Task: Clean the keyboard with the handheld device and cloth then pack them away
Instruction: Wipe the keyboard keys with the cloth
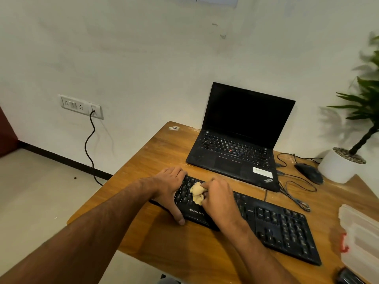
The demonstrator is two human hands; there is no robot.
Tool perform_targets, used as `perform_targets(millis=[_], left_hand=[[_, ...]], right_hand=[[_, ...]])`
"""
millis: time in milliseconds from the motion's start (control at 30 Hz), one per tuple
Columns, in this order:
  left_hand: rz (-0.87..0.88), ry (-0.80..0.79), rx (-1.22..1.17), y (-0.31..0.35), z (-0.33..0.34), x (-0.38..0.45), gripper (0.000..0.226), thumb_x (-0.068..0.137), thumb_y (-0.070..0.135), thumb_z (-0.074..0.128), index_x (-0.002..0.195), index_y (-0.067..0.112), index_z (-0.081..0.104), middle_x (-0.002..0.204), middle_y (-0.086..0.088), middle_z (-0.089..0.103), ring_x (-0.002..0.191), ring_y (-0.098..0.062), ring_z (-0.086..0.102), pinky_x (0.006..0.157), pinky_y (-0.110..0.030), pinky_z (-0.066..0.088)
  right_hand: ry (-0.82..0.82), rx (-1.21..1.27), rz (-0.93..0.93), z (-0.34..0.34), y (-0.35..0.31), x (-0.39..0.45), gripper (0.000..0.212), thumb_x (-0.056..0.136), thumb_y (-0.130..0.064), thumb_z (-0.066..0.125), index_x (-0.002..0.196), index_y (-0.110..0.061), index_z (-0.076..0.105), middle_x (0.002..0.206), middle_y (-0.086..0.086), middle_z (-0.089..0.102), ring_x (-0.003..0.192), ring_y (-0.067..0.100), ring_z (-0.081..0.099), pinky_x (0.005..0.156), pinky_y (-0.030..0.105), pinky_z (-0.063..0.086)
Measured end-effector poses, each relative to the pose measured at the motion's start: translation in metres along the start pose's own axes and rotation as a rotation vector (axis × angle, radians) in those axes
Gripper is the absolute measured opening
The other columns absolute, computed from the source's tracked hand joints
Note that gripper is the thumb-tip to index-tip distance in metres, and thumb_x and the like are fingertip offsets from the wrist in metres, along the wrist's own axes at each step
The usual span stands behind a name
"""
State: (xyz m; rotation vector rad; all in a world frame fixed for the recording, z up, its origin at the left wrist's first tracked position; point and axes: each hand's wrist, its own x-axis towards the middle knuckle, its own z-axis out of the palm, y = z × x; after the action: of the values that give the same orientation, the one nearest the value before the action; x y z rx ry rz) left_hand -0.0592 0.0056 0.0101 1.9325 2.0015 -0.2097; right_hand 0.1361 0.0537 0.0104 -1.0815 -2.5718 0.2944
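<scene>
The black keyboard (272, 224) lies slantwise across the wooden desk (155, 158), its left end nearest the desk's left edge and its number pad running off toward the lower right. On its left half sits a crumpled, pale yellow cloth (197, 192), bunched up and pressed onto the keys. The right hand (220, 198) is clenched around that cloth, fingers curled in with the wad sticking out on the thumb side. The left hand (171, 188) grips the keyboard's left end, fingers draped over the far edge and top rows, thumb hooked along the near edge just beside the printed brand mark. Both bare forearms reach in from the lower left. Just behind the keyboard stands an open black laptop (238, 144), screen dark, its front corner almost touching the keyboard's far edge. To the right of the laptop a black mouse (309, 172) rests among loose black cables (295, 193), and beside it a white pot (338, 167) holds a green plant (367, 103). At the desk's right edge lies a clear plastic case (361, 238) with a red latch. Something dark sits at the bottom right corner, too cut off to make out. On the wall to the left, a white socket panel (81, 106) has a black cord (90, 148) plugged in and trailing to the floor.
</scene>
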Motion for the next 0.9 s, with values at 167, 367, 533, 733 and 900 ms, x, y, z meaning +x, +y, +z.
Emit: perform_targets(millis=[167,367,533,733,900], left_hand=[[0.023,0.026,0.03,0.004,-0.004,-0.003,0.146,0.052,0.084,0.083,0.161,0.016,0.012,0.155,-0.001,0.026,0.145,-0.024,0.025,0.126,-0.042,0.021],[0.003,0.002,0.006,0.002,-0.003,-0.002,0.15,0.05,0.084,0.083,0.162,0.019,0.007,0.158,-0.001,0.022,0.145,-0.024,0.024,0.126,-0.047,0.024],[0.012,0.001,-0.018,-0.002,-0.001,0.002,0.154,0.042,0.09,0.078,0.161,0.024,0.007,0.158,0.001,0.022,0.144,-0.022,0.024,0.125,-0.048,0.027],[0.024,0.007,0.022,0.0,-0.001,0.001,0.152,0.047,0.089,0.08,0.161,0.019,0.007,0.157,-0.001,0.023,0.145,-0.024,0.025,0.126,-0.046,0.023],[0.04,0.024,0.043,0.001,-0.003,-0.001,0.148,0.049,0.088,0.08,0.16,0.017,0.012,0.154,0.001,0.026,0.142,-0.021,0.026,0.126,-0.042,0.022]], right_hand=[[0.029,-0.001,-0.075,0.01,-0.026,0.017,0.026,0.09,-0.008,0.066,0.111,-0.02,0.075,0.099,-0.004,0.049,0.107,0.018,0.051,0.088,0.028,0.044],[-0.016,-0.006,-0.079,-0.003,0.002,0.008,0.033,0.091,-0.009,0.067,0.121,-0.02,0.073,0.112,0.0,0.062,0.114,0.017,0.052,0.098,0.029,0.046],[-0.008,0.031,0.052,-0.009,0.03,-0.002,0.031,0.09,-0.007,0.068,0.116,-0.022,0.075,0.112,-0.003,0.069,0.111,0.012,0.061,0.095,0.026,0.054],[0.046,0.02,-0.03,0.004,-0.008,0.007,0.026,0.091,-0.009,0.067,0.116,-0.017,0.073,0.109,0.0,0.056,0.113,0.017,0.047,0.099,0.031,0.045],[0.009,0.023,-0.071,0.007,-0.025,0.023,0.029,0.09,-0.002,0.064,0.114,-0.015,0.073,0.109,0.003,0.054,0.112,0.021,0.049,0.088,0.03,0.044]])
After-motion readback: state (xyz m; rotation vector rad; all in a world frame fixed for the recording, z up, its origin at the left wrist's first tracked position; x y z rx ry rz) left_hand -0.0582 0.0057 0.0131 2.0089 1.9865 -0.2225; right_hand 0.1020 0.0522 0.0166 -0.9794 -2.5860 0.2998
